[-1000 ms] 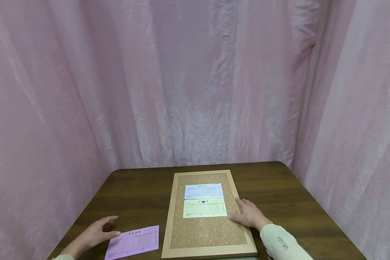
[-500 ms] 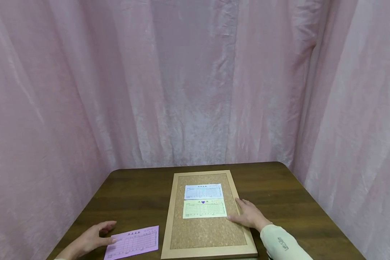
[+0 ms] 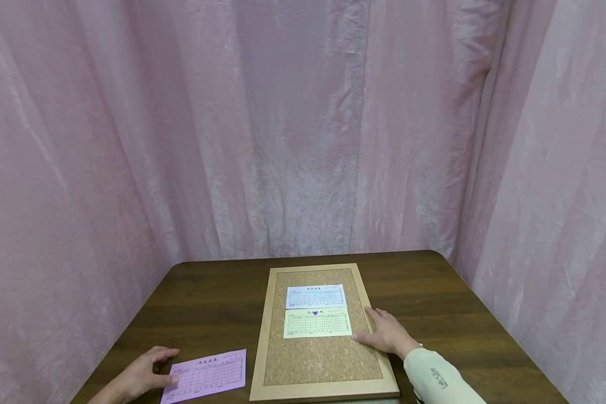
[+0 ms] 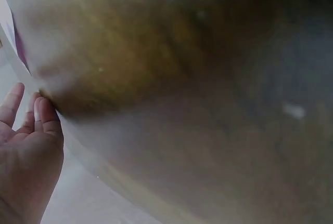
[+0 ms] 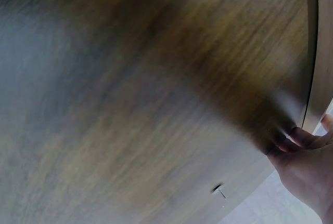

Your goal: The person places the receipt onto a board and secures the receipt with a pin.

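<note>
A cork board (image 3: 328, 365) in a pale wooden frame lies flat on the dark wooden table (image 3: 212, 303). A bluish-white printed slip (image 3: 316, 295) and a green slip (image 3: 317, 324) lie on it, with a purple pin (image 3: 315, 313) at the green slip's top edge. My right hand (image 3: 381, 330) rests flat on the board's right frame, fingers straight, beside the green slip. A pink slip (image 3: 206, 375) lies on the table left of the board. My left hand (image 3: 151, 368) touches its left edge with relaxed fingers. Both wrist views are blurred and show only the fingers (image 4: 44, 117) and table.
Pink curtains (image 3: 303, 123) close in the table on the far side, left and right. In the right wrist view a small dark pin (image 5: 219, 189) lies on the table near my right hand (image 5: 307, 156), beside the board's frame (image 5: 318, 52).
My left hand has drawn back a little toward the near table edge, its thumb now at the pink slip's left edge. The right hand and the board have stayed still.
</note>
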`<control>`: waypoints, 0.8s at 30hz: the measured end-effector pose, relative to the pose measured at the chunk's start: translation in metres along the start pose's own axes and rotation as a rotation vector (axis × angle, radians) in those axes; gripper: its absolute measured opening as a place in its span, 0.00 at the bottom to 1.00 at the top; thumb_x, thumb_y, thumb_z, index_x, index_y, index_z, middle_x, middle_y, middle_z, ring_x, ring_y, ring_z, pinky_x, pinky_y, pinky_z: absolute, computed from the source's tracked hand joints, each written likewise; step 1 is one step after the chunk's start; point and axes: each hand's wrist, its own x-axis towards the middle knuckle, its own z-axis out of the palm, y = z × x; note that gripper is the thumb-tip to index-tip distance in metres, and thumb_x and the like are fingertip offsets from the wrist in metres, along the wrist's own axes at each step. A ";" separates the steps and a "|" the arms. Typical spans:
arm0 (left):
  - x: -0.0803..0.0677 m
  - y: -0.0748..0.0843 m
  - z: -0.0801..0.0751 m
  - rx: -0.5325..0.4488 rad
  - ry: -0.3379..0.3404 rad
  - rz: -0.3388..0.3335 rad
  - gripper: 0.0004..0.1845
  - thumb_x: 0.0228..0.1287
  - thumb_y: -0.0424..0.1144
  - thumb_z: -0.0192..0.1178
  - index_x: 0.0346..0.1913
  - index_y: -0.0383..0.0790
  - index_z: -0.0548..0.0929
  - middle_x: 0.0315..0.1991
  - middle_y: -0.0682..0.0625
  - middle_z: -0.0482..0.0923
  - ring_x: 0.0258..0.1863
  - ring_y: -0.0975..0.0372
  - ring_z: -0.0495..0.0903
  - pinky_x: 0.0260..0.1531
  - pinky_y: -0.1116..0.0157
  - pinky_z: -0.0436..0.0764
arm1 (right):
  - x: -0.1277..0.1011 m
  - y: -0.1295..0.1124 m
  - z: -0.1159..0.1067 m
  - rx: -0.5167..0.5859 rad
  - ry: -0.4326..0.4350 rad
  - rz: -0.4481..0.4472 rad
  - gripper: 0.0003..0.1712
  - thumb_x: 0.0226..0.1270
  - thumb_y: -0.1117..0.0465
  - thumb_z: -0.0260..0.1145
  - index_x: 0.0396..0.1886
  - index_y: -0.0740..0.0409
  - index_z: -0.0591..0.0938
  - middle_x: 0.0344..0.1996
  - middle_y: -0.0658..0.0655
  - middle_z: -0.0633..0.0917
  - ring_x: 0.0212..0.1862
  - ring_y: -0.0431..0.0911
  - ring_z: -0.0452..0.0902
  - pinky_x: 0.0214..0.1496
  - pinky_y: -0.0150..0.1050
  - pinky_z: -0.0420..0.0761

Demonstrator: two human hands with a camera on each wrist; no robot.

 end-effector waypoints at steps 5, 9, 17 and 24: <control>0.001 -0.004 0.001 0.004 -0.002 -0.019 0.39 0.51 0.47 0.76 0.60 0.25 0.76 0.57 0.38 0.72 0.56 0.42 0.71 0.50 0.58 0.77 | 0.000 -0.001 0.000 -0.008 -0.001 0.003 0.56 0.56 0.33 0.70 0.74 0.63 0.65 0.68 0.76 0.65 0.70 0.72 0.57 0.65 0.67 0.61; 0.002 -0.006 0.001 -0.004 -0.006 -0.054 0.39 0.51 0.48 0.76 0.60 0.24 0.77 0.56 0.39 0.72 0.58 0.40 0.71 0.52 0.46 0.74 | 0.000 -0.001 0.000 -0.017 0.001 -0.002 0.56 0.56 0.32 0.70 0.73 0.64 0.66 0.68 0.76 0.66 0.70 0.72 0.57 0.65 0.67 0.62; 0.003 -0.005 0.002 -0.023 0.018 -0.118 0.39 0.48 0.50 0.78 0.58 0.26 0.79 0.55 0.42 0.73 0.59 0.40 0.69 0.55 0.43 0.71 | -0.001 0.000 0.000 -0.011 0.007 -0.009 0.55 0.56 0.34 0.70 0.73 0.65 0.66 0.67 0.77 0.65 0.69 0.72 0.58 0.64 0.68 0.62; 0.002 -0.007 0.003 -0.039 0.019 -0.081 0.37 0.50 0.48 0.77 0.57 0.24 0.79 0.56 0.40 0.72 0.57 0.42 0.70 0.50 0.55 0.76 | -0.001 -0.001 -0.001 -0.015 0.008 -0.010 0.55 0.56 0.33 0.70 0.73 0.65 0.66 0.67 0.77 0.65 0.69 0.72 0.58 0.64 0.68 0.62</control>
